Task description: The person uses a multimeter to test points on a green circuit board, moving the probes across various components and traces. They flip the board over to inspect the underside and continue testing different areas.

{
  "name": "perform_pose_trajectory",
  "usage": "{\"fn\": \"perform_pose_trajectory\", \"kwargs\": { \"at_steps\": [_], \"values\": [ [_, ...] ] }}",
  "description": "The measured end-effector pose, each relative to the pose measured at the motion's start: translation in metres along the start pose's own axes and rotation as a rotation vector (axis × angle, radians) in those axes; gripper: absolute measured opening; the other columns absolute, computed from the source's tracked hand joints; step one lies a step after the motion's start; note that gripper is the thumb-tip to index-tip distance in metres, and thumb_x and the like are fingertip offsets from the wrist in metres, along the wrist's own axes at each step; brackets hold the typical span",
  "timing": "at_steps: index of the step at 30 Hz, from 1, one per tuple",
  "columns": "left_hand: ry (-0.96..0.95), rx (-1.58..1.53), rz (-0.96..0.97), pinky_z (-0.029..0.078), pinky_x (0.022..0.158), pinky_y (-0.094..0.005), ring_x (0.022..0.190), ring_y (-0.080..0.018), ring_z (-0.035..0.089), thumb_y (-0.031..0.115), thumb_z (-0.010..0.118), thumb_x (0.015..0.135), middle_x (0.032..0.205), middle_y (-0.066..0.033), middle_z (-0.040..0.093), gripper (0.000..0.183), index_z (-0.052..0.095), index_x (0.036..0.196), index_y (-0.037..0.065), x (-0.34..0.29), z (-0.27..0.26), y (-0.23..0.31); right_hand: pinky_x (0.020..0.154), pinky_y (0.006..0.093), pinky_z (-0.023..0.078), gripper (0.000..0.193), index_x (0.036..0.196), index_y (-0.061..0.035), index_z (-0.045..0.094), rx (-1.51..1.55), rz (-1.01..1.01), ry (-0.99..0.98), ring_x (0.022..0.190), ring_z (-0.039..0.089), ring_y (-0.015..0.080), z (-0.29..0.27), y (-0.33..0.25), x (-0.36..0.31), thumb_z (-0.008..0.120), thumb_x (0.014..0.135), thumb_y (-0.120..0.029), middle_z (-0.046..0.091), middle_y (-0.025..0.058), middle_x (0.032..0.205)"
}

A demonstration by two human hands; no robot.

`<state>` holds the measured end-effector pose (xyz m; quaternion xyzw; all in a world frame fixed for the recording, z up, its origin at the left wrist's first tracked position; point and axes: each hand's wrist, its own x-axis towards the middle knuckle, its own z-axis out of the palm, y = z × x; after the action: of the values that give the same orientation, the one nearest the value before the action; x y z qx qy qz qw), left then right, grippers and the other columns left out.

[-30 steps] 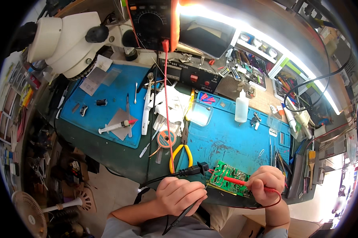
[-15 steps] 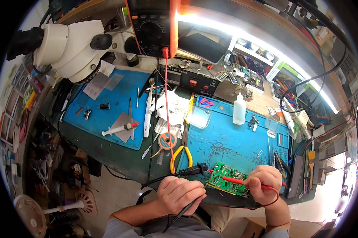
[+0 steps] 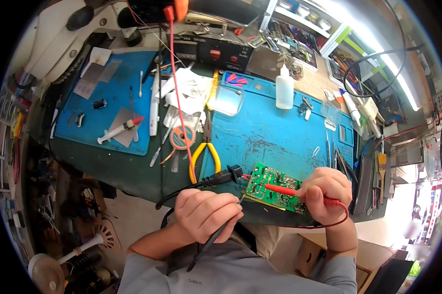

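Note:
A green circuit board point(image 3: 261, 175) lies solder side up at the mat's front edge. My right hand point(image 3: 326, 195) is closed around a red multimeter probe point(image 3: 283, 190), whose tip is down at the board's left half. Between the fingers of my left hand point(image 3: 207, 214) is a black multimeter probe point(image 3: 212, 239). Its thin tip points up at the board's left edge; whether it touches cannot be made out. Beside that edge sits a black power plug point(image 3: 223, 177) on its cord, with thin red wires between it and the board.
Yellow-handled pliers point(image 3: 196, 164) and a solder wick spool point(image 3: 182, 137) lie left of the board. A white squeeze bottle point(image 3: 284, 90) stands on the blue mat point(image 3: 279, 132). The red lead point(image 3: 178, 93) hangs from the multimeter above. Tweezers point(image 3: 328, 147) lie at right.
The whole view has tipped downward, so the bench sits higher in the picture and more of my shirt shows. Both hands keep their probes at about the same places by the board.

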<state>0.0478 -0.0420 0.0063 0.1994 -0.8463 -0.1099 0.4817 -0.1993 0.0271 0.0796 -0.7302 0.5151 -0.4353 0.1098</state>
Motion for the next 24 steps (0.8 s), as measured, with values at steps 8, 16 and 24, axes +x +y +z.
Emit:
{"fn": "perform_pose_trajectory", "kwargs": {
  "at_steps": [8,16,24],
  "values": [
    [-0.034,0.000,0.009,0.039,0.070,-0.0309,0.071,-0.0155,0.055,0.016,0.068,0.083,0.089,0.0032,0.068,0.013,0.063,0.095,0.014,0.0007,-0.0010,0.0012,0.045,0.0271,0.045,0.012,0.072,-0.0041,0.063,-0.010,-0.019,-0.007,0.049,0.058,0.0172,-0.0021,-0.0006,0.0008,0.065,0.083,-0.002,0.063,0.0052,0.062],
    [-0.029,-0.009,0.005,0.039,0.070,-0.0312,0.071,-0.0158,0.055,0.017,0.068,0.084,0.089,0.0023,0.068,0.013,0.063,0.095,0.014,0.0003,-0.0013,0.0008,0.044,0.0275,0.045,0.011,0.072,-0.0038,0.064,0.007,-0.022,0.009,0.048,0.057,0.0176,0.0005,-0.0001,0.0018,0.066,0.082,-0.002,0.062,0.0056,0.061],
    [-0.005,-0.005,0.001,0.039,0.072,-0.0281,0.073,-0.0125,0.057,0.017,0.072,0.080,0.092,0.0057,0.068,0.017,0.065,0.096,0.016,0.0013,0.0001,0.0011,0.044,0.0278,0.044,0.010,0.071,-0.0034,0.065,0.010,-0.012,0.025,0.048,0.057,0.0182,-0.0001,0.0001,-0.0005,0.066,0.081,-0.001,0.060,0.0060,0.060]
  ]
}}
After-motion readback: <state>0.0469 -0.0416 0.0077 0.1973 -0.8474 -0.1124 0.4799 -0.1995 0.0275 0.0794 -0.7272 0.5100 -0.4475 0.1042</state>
